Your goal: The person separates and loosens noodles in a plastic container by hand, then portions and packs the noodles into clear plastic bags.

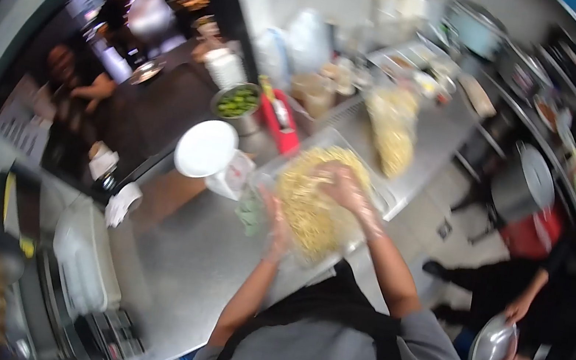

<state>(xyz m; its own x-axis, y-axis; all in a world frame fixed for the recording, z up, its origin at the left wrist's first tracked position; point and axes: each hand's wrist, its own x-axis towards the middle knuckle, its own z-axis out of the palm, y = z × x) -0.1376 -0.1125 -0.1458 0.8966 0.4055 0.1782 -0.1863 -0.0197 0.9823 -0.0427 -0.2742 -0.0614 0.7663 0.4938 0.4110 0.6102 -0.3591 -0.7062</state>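
Observation:
A clear tub (340,251) stands in front of me on the steel counter, heaped with thin yellow strips (316,214) that look like noodles. My right hand (339,186), in a clear plastic glove, reaches into the heap from the right; its bent fingers close on some strips and the tips are hidden among them. Along the tub's left side rests my left hand (279,227), also gloved, with its fingers stretched out. A green cloth (249,210) lies just beside that hand. Motion blurs both hands slightly.
Left of the tub are a white bowl (206,148), a pot of green pieces (237,102) and a red container (283,123). A bag of yellow food (391,132) lies beyond it. At right, a co-worker's hands hold a metal bowl (494,347); a large pot (523,184) stands nearby.

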